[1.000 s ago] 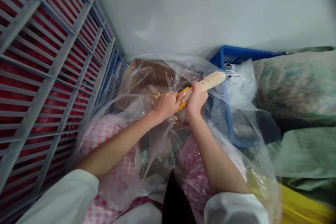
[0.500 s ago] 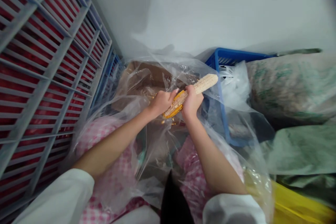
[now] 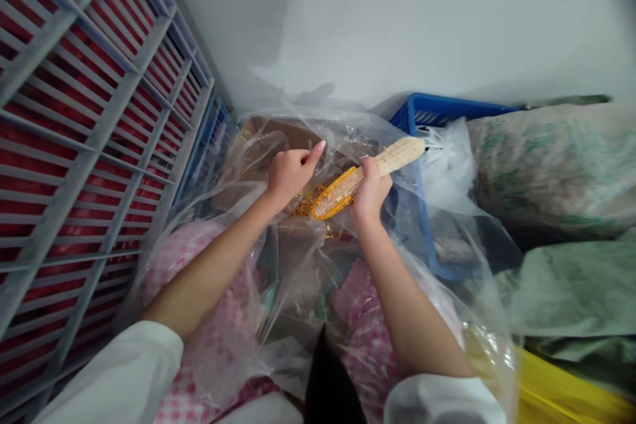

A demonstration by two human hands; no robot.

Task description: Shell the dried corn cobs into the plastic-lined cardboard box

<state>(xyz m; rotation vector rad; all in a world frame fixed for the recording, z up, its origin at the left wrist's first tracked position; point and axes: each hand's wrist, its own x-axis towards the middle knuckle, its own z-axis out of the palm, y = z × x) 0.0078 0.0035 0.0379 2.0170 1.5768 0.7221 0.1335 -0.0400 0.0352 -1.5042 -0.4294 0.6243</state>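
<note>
My right hand is wrapped round the middle of a corn cob. The cob's upper right end is bare and pale, while yellow kernels line the edges of its lower left end. My left hand is off the cob, just to its left, with fingers curled in and thumb stuck out; nothing shows in it. Loose corn kernels lie beneath, in a clear plastic bag spread over a cardboard box and across my lap.
A grey-blue slatted crate with red contents rises on the left. At right are a blue basket holding white plastic, a stuffed woven sack, a green sack and something yellow. A pale wall stands behind.
My left hand has come away from the cob, moving up and left with its thumb lifted. The cob in my right hand has shifted slightly right, uncovering the loose kernels below.
</note>
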